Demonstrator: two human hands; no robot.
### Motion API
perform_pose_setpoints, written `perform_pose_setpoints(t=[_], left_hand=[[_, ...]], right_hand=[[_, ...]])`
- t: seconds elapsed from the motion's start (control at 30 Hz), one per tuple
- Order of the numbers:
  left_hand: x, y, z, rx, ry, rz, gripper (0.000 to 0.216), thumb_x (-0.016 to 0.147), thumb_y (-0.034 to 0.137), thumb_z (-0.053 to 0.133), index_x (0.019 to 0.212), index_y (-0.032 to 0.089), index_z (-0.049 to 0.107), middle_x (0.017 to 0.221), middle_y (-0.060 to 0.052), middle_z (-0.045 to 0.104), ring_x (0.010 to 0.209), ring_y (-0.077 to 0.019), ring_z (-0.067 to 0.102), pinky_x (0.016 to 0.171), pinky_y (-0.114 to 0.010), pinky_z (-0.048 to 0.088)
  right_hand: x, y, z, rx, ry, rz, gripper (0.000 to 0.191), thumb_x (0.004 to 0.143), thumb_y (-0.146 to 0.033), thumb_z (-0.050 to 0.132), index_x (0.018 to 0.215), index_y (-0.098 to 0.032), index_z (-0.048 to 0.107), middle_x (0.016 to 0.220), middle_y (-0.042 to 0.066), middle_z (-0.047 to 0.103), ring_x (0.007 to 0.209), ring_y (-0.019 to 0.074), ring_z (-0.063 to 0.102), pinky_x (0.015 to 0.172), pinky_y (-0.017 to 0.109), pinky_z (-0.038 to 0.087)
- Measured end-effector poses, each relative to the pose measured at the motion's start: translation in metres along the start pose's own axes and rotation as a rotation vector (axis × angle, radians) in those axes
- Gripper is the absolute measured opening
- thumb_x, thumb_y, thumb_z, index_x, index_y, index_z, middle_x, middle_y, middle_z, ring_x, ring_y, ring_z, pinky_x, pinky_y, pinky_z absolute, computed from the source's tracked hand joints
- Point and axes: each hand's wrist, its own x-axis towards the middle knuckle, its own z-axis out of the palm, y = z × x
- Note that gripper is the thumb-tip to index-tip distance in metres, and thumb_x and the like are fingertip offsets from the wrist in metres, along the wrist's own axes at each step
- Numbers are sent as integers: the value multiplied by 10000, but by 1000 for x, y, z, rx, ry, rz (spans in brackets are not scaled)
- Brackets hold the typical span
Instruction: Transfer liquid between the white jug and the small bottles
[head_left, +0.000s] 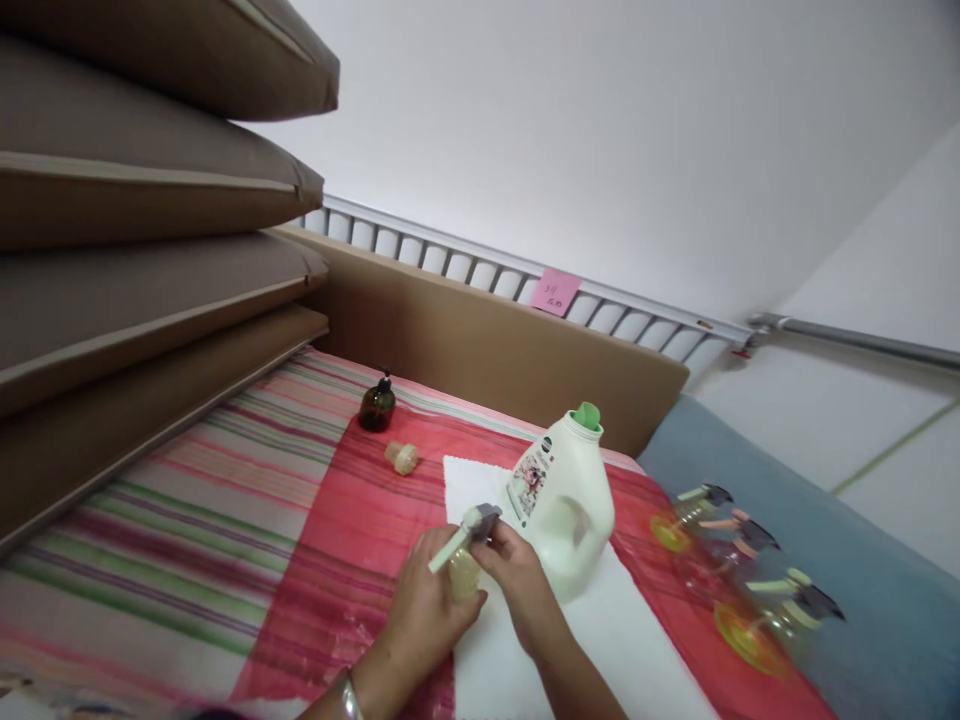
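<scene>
My left hand (426, 590) is wrapped round a small clear spray bottle (465, 574) with a yellowish tint. On its top is a spray head (474, 526) with a pale green strip and a dark grey part. The fingers of my right hand (519, 580) are closed on the dark grey part of that head. Whether the head is screwed down, I cannot tell. Just beyond my right hand a large white jug (586, 500) stands upright on a white sheet (600, 655), a green piece (587, 415) in its mouth.
A dark pump bottle (376, 406) and a small cream-coloured piece (403, 458) are at the back left. Three blurred spray bottles (780, 612) stand at the right. Folded brown mats (157, 280) rise at the left; a brown board (480, 340) and radiator (457, 265) line the back.
</scene>
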Motion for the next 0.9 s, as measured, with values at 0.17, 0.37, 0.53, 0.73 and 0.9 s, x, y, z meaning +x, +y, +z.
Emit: perform_pose_setpoints(t=[0.17, 0.37, 0.53, 0.73, 0.9], left_hand=[[6, 10, -9, -33, 9, 10, 317, 740, 223, 581, 1052, 197, 536, 983, -72, 599, 940, -233, 572, 828, -385, 482], [5, 2, -3, 1, 16, -30, 451, 695, 217, 608, 1127, 194, 478, 1043, -94, 581, 989, -265, 555, 863, -430, 458], [1, -3, 5, 16, -23, -11, 478, 685, 173, 572, 1150, 187, 462, 1058, -96, 577, 1006, -260, 547, 880, -417, 449], [0, -3, 5, -19, -39, -54, 549, 642, 213, 650, 1153, 190, 453, 1086, -84, 568, 1023, -254, 534, 907, -418, 433], [6, -4, -2, 30, -43, -85, 531, 647, 224, 666, 1140, 186, 472, 1076, -86, 569, 1020, -258, 523, 905, -417, 421]], right_hand=[[4, 1, 1, -63, 56, -73, 367, 673, -341, 696, 996, -204, 590, 1006, 52, 657, 959, 240, 596, 888, 388, 449], [2, 2, 0, -65, 59, -68, 285, 705, -380, 666, 921, -196, 629, 837, 33, 674, 820, 233, 615, 782, 369, 488], [-3, -11, 2, -108, 107, -96, 352, 653, -369, 713, 959, -207, 648, 854, 39, 680, 804, 245, 606, 801, 393, 480], [-1, -8, -8, -67, 12, -59, 316, 651, -326, 737, 940, -207, 686, 899, 38, 701, 927, 256, 607, 915, 399, 439], [4, 0, -39, 47, 179, 48, 438, 723, -529, 627, 1020, -207, 649, 1067, 90, 675, 978, 253, 606, 857, 401, 478]])
